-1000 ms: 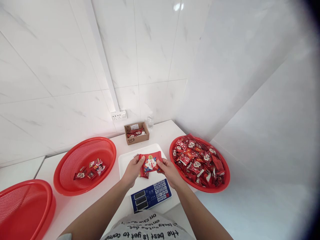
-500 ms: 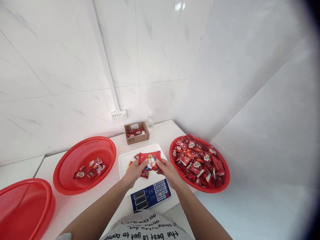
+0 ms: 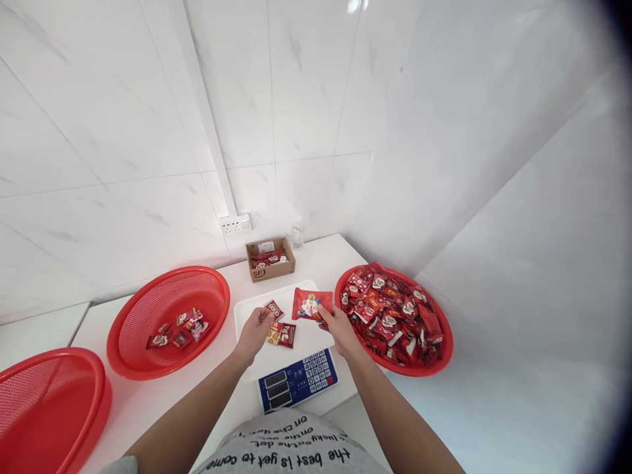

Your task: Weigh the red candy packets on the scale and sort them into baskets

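Note:
My right hand (image 3: 340, 328) pinches a red snack packet (image 3: 310, 304) by its right end, above the white weighing pan (image 3: 306, 339). My left hand (image 3: 254, 332) is over the left part of the pan, fingers curled and closed. Its fingertips are against or just beside a small dark red packet (image 3: 274, 309); whether they grip it is unclear. Just right of that hand, a yellow-and-red packet (image 3: 273, 334) and a dark red packet (image 3: 287, 335) lie side by side on the pan. The scale's blue keypad panel (image 3: 299, 380) faces me.
A red basket (image 3: 447, 342) heaped with red packets stands right. On the left are a red basket (image 3: 121, 322) with several packets and another red basket (image 3: 93, 395). Behind the scale are a cardboard box (image 3: 271, 270) of packets and a clear plastic bottle (image 3: 297, 238).
My hands have moved apart. The red packet, held by both before, has gone right and up in my right hand alone. My left hand has let go of it, uncovering packets on the pan.

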A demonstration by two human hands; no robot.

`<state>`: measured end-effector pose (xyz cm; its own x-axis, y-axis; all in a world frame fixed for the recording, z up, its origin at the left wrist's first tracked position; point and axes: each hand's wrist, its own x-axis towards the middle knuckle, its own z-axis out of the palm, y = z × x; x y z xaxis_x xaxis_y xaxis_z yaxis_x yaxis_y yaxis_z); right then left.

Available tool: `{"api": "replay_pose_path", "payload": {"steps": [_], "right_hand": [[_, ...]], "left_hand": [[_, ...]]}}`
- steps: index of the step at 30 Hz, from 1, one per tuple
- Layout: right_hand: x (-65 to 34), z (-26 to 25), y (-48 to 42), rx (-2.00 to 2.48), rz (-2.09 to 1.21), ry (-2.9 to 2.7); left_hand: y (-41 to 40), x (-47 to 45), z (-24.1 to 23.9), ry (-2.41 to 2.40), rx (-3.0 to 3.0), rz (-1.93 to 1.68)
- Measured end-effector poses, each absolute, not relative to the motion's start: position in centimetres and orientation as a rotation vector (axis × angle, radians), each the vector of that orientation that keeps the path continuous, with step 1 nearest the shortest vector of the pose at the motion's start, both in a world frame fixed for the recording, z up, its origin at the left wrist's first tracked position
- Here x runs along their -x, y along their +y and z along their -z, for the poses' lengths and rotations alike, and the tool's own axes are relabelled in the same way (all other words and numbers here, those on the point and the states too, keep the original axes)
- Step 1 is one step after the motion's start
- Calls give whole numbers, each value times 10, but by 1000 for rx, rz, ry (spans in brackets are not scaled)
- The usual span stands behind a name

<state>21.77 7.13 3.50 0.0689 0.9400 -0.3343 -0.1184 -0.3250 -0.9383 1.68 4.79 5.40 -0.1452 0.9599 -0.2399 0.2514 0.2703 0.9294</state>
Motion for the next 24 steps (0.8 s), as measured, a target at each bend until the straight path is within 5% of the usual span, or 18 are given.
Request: {"api": "replay_pose_path", "payload": {"steps": [6, 13, 24], "right_hand": [[-220, -6, 86, 1526, -1394, -1118], [-220, 11, 85, 1701, -685, -1827], [-185, 9, 67, 1654, -739, -2206]], "left_hand": [[44, 1, -20, 1799, -1770, -668], [39, 0, 17, 1780, -2270, -331], [62, -8, 33, 1695, -2380, -328]]}}
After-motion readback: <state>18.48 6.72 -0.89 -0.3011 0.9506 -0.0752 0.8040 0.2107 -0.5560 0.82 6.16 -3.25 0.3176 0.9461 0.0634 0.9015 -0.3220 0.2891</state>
